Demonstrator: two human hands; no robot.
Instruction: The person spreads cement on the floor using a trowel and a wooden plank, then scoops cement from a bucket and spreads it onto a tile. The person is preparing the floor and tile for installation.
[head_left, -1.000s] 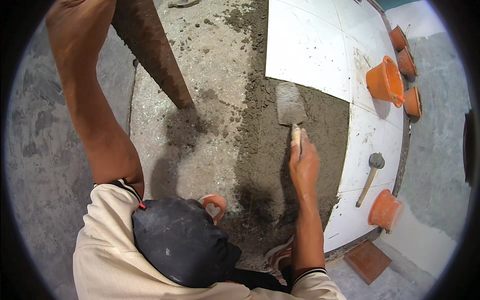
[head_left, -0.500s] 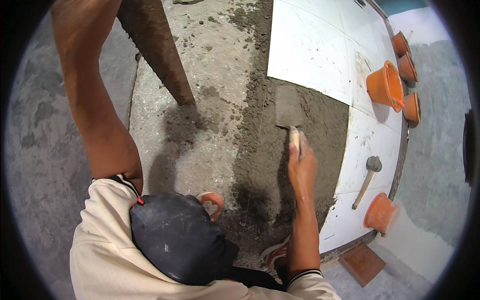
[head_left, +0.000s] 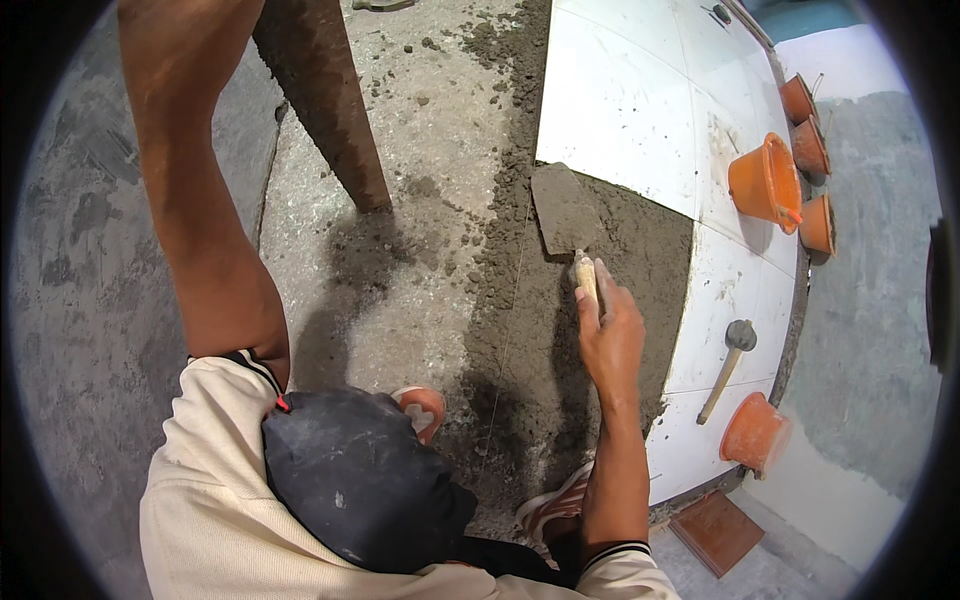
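Note:
My right hand (head_left: 612,335) is closed round the pale wooden handle of a trowel (head_left: 565,208). The trowel's blade, coated in mortar, lies on the wet grey mortar bed (head_left: 640,270), close to the corner of a white floor tile (head_left: 615,110). Along the left of the bed runs a thin string line (head_left: 518,265). My left arm rises through the upper left and leaves the picture at the top edge, so its fingers do not show. Beside that arm, a mortar-stained board (head_left: 325,100) slants down from the top edge.
On the tiles to the right are an orange bucket (head_left: 765,185), a rubber mallet (head_left: 728,370) and a smaller orange bucket (head_left: 755,433). Several orange pots (head_left: 818,225) line the wall. A brown tile (head_left: 717,533) lies at the lower right. Mortar crumbs dot the rough floor (head_left: 430,130).
The trowel blade has shifted slightly left and turned, its tip now pointing up and to the left. My right hand has moved a little to the right and down, still gripping the handle.

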